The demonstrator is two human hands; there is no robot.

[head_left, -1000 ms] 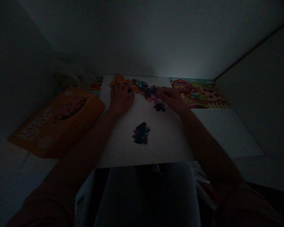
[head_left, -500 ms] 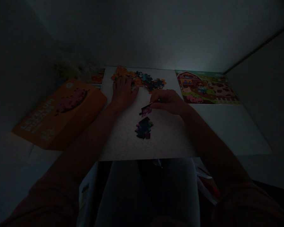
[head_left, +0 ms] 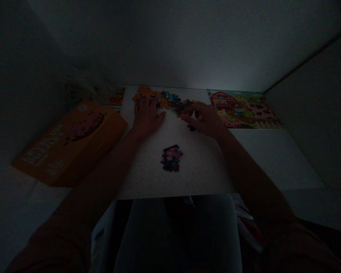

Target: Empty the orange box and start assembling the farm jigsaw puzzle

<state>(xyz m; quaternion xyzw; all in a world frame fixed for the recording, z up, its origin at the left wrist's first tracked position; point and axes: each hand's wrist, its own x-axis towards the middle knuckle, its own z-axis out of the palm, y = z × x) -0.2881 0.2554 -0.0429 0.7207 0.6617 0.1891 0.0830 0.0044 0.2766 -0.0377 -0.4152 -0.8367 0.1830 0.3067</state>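
Observation:
The scene is very dark. A white board (head_left: 193, 174) lies over my lap. My left hand (head_left: 146, 115) rests flat on it at the near edge of a heap of loose puzzle pieces (head_left: 166, 99), fingers spread. My right hand (head_left: 206, 119) lies palm down just right of the heap, fingers apart, its fingertips touching the pieces. A dark piece (head_left: 192, 128) peeks out beneath it. A small joined cluster of pieces (head_left: 171, 157), with a pink piece on top, sits in the middle of the board, apart from both hands.
An orange puzzle box (head_left: 69, 142) lies at the left of the board. A farm picture sheet with a red barn (head_left: 243, 109) lies at the back right. A pale wall rises behind the board. My legs are under its near edge.
My right hand carried a pink piece from the heap to the middle cluster, left it there, and has returned to the heap. My left hand stayed put.

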